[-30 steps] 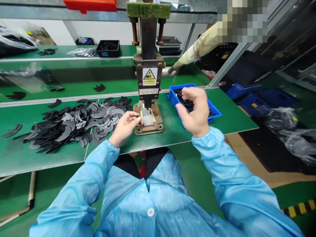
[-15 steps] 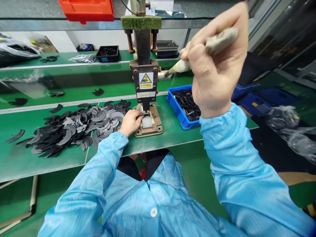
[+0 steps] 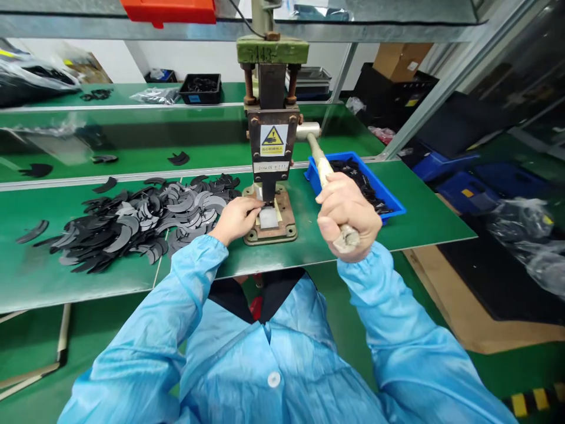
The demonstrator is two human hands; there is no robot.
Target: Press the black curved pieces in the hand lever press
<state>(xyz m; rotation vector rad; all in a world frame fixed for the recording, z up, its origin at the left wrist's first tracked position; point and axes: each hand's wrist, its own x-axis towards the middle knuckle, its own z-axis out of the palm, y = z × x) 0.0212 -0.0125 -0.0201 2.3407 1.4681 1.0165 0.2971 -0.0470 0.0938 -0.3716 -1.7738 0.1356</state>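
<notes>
Pressing step: my right hand fisted round the press lever, left hand pinching the part at the die; next, probably lever up.

Yellow warning triangle with a black pictogram on a white label, stuck to the front of the hand press; small print beneath the triangle too tiny to read. Below it, a narrow white strip with a row of dark characters, not legible. Raised characters cast into the green top block of the press, perhaps digits, not clear enough to read. Small blue tag on the black tray on the rear shelf, blank at this size. Yellow stickers on the dark bins at right, unreadable.
</notes>
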